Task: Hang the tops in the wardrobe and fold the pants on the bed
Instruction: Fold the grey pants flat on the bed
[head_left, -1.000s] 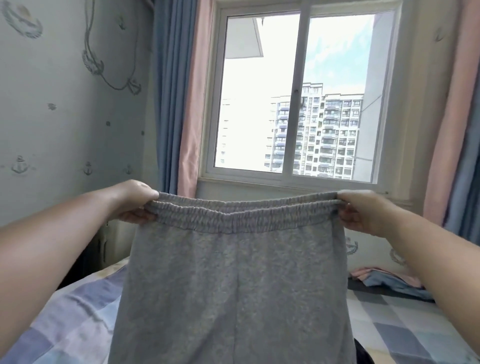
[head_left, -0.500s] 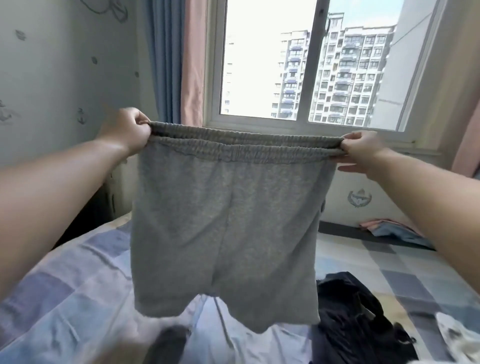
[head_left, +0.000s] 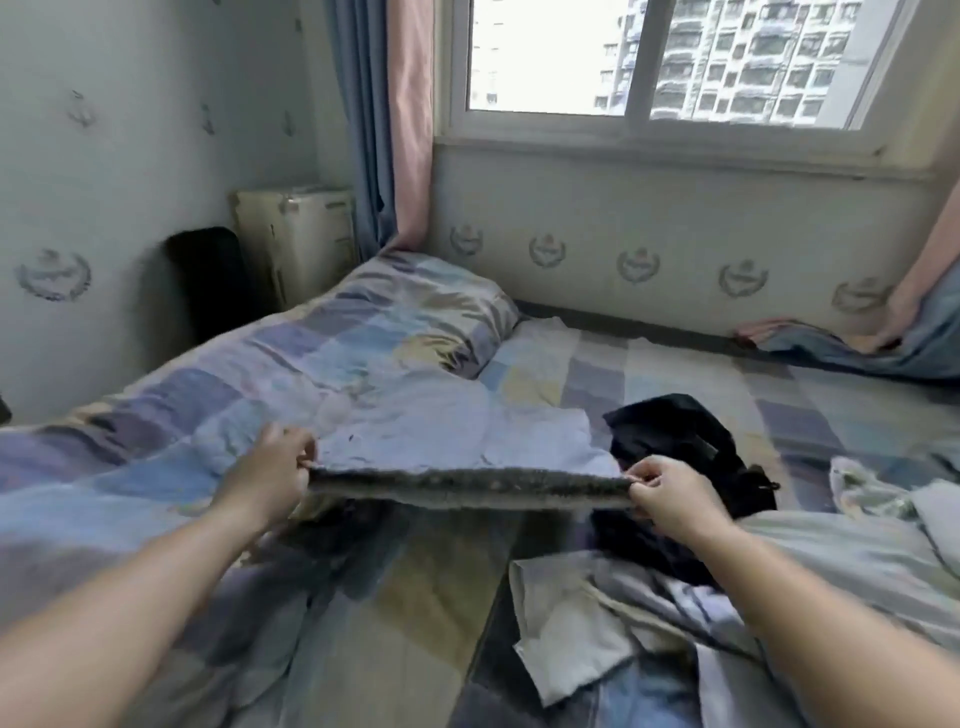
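Note:
I hold the grey shorts (head_left: 470, 486) by the elastic waistband, stretched level just above the bed (head_left: 405, 384). Only the waistband edge shows as a thin grey strip; the legs are hidden below it. My left hand (head_left: 272, 467) pinches the waistband's left end. My right hand (head_left: 662, 493) pinches its right end. A black garment (head_left: 685, 441) lies crumpled on the bed just beyond my right hand. A pale folded garment (head_left: 571, 639) lies near the front, under my right forearm.
A patchwork quilt and a pillow (head_left: 441, 306) cover the bed. Pink and blue clothes (head_left: 852, 343) are heaped at the far right by the wall. A cream appliance (head_left: 296, 239) and a black object (head_left: 208, 275) stand in the left corner under the window.
Both hands have swung the shorts down from chest height in front of the window to just above the bed. My view has tilted down onto the bed.

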